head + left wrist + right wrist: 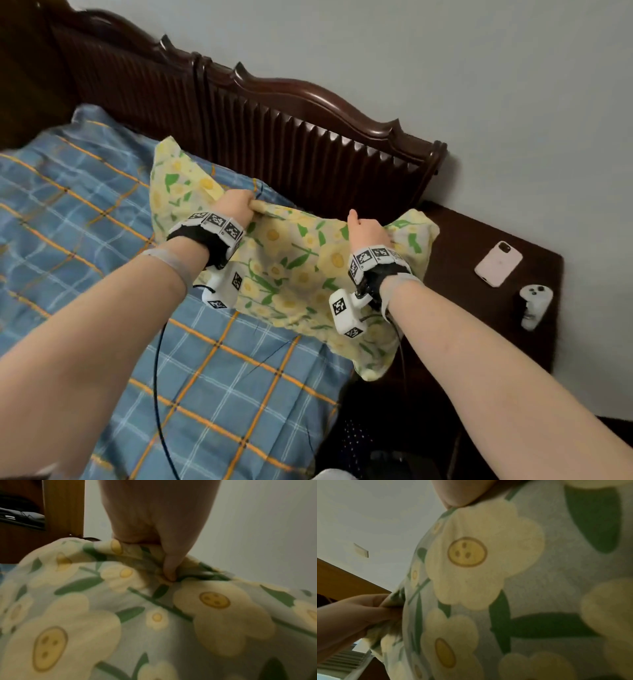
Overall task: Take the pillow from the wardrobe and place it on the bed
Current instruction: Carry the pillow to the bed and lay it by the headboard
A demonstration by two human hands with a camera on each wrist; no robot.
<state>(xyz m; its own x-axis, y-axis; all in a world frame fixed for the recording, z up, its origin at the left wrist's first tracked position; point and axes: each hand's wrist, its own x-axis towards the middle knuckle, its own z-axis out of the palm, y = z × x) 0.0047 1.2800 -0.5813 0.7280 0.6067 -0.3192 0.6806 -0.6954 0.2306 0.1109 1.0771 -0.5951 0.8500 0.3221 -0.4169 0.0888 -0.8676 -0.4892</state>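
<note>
While both hands clutch its far edge, the pillow (291, 274) lies on the bed (102, 205).
Left grip (236, 205) bunches fabric — right grip (368, 231) grasps the edge near the headboard (308, 137).

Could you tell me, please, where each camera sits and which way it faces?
Head: worn high, looking down at the yellow flowered pillow, blue checked bedspread and dark wooden headboard; both forearms show.
Left wrist: looks along the left hand gripping the pillow's edge.
Right wrist: pressed close to the pillow; the right hand shows at top.
Shared: all three show the pillow.
</note>
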